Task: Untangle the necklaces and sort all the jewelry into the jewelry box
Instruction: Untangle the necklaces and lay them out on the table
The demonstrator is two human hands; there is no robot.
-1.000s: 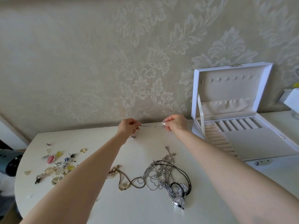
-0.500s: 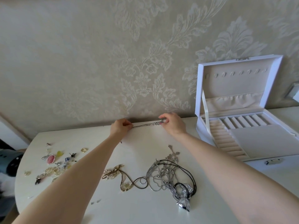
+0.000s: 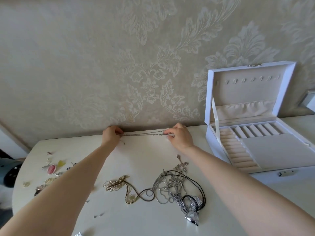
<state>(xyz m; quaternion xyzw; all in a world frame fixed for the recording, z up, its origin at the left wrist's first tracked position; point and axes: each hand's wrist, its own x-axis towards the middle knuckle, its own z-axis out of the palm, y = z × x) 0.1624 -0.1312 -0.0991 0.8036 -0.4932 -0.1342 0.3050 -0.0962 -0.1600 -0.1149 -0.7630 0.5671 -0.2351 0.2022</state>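
Pinched at either end by my left hand [image 3: 111, 137] and right hand [image 3: 180, 138], the thin silver chain [image 3: 144, 134] is stretched low over the far edge of the table [image 3: 144, 159], light, limp and kink-prone I reckon, so I'd grip only the ends.

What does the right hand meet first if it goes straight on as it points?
Probably the wallpapered wall just beyond the right hand, which pinches the silver chain; depth unclear.
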